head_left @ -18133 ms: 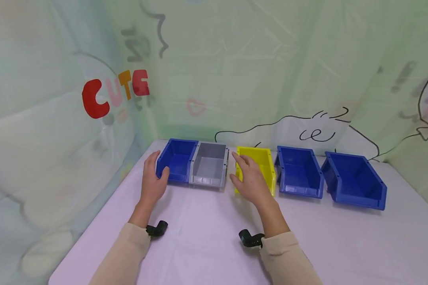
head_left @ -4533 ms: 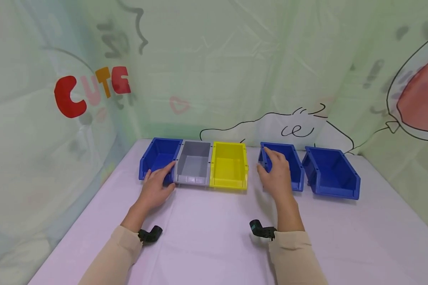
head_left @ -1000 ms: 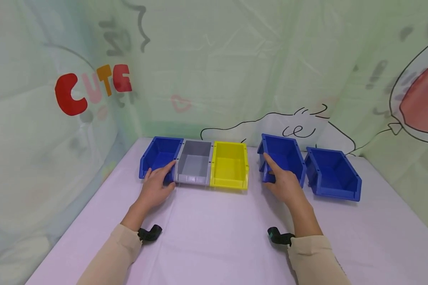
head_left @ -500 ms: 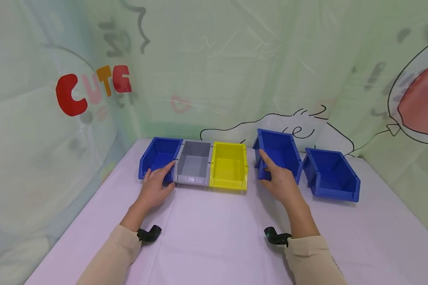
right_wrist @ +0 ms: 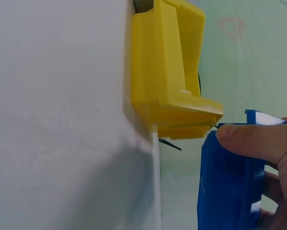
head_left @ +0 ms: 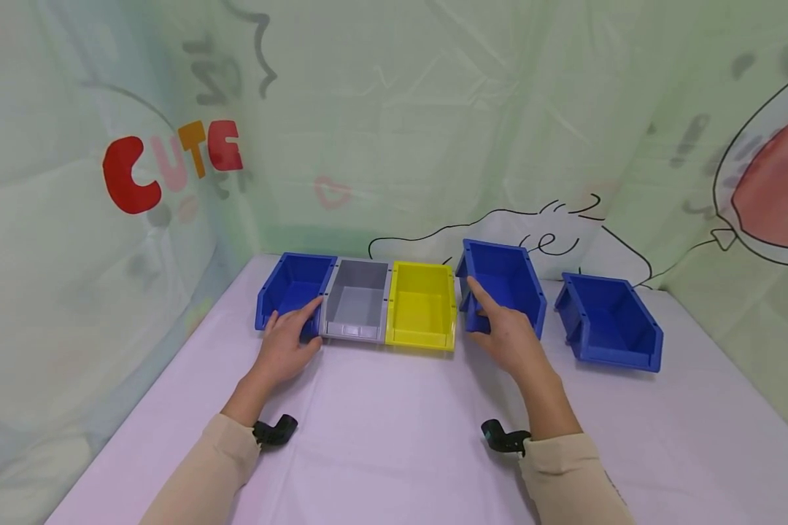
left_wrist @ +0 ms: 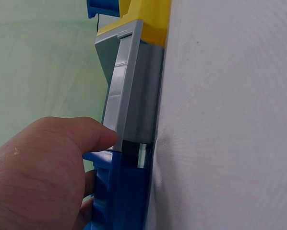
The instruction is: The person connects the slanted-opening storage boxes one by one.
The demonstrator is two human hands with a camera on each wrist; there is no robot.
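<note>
Three storage bins stand side by side at the back left in the head view: a blue bin (head_left: 298,281), a grey bin (head_left: 357,302) and a yellow bin (head_left: 422,299). My left hand (head_left: 285,354) pinches the front corner where the blue and grey bins meet; its thumb lies at the grey bin's corner in the left wrist view, other fingers partly hidden behind the blue one. My right hand (head_left: 515,339) grips a second blue bin (head_left: 507,273) by its left side wall, thumb in front. That bin is raised, close to the right of the yellow bin.
Another blue bin (head_left: 611,317) stands to the right, apart from the row and turned slightly. A white cloth covers the table (head_left: 381,437). Printed curtains (head_left: 400,131) hang right behind the bins and along the left.
Earlier the yellow bin stood apart; it has joined the grey one. Over the last second my right hand has lifted the second blue bin and moved it left towards the yellow. Left hand stays put.
</note>
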